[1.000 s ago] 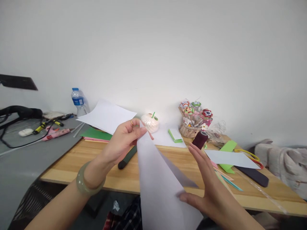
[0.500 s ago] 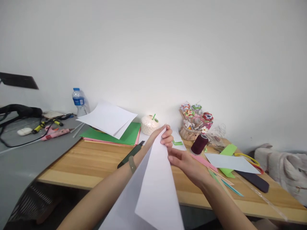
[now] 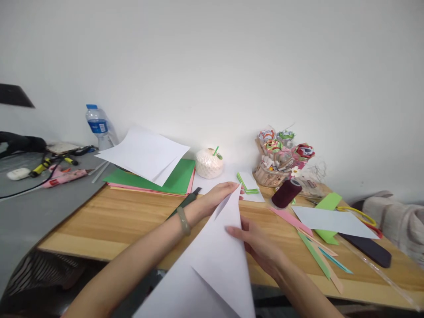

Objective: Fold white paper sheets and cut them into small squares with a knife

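A white sheet of paper, folded over on itself to a pointed tip, is held up in front of me. My left hand grips it close to the tip; most of its fingers are behind the paper. Lower on the right edge, my right hand pinches the sheet, thumb on the near face and fingers behind. A bracelet circles my left wrist. Beyond my left forearm lies a dark green utility knife.
White sheets and green card lie at the back left. A white round object with a green straw stands near the wall. Right of it are a paper-flower basket, a maroon thread spool, paper strips and a phone-like dark slab.
The paper has tipped lower and its fold lies flatter, with its front face turned more toward me. My right hand's thumb has moved onto the near face. The camera view has shifted slightly.
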